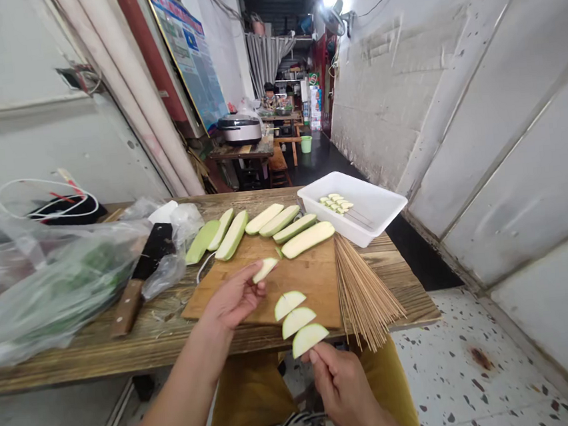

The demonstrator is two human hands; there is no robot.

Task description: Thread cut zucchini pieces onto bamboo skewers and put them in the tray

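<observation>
Between the thumb and fingers of my left hand (236, 296) is a pale half-round zucchini slice (265, 270), held over the wooden cutting board (314, 273). My right hand (341, 383) is closed at the near end of a skewer whose stick is mostly hidden. Three half-round zucchini slices (297, 321) are threaded on that skewer in a row, pointing away from me. Along the far side of the board lie several halved zucchini pieces (308, 239), cut faces mostly up. A fan of bamboo skewers (366, 292) rests beside the board on the right.
At the right back stands a white plastic tub (382, 211) holding filled skewers (336, 203). A cleaver (142, 273) lies left of the board, near a plastic bag of greens (69, 274). The wooden table (415, 297) ends close to my lap. A person (269, 96) sits far back.
</observation>
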